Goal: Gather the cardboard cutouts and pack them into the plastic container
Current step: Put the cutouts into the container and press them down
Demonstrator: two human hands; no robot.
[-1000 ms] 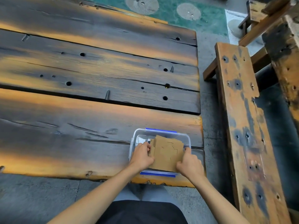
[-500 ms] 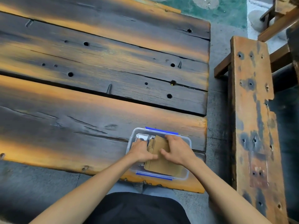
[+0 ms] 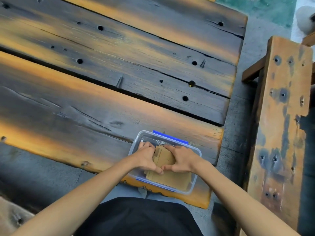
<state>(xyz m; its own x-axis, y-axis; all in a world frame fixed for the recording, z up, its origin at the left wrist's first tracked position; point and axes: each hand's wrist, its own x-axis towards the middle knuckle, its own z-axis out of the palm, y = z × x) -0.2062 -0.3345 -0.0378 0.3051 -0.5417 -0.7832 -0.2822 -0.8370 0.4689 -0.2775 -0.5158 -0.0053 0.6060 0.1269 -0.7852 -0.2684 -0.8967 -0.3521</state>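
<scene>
The plastic container sits at the near right corner of the wooden table. Inside it, left hand presses flat on the left of the cardboard cutouts, fingers extended. Right hand presses likewise on their right, thumbs touching. A wooden bench stands right of the container.
</scene>
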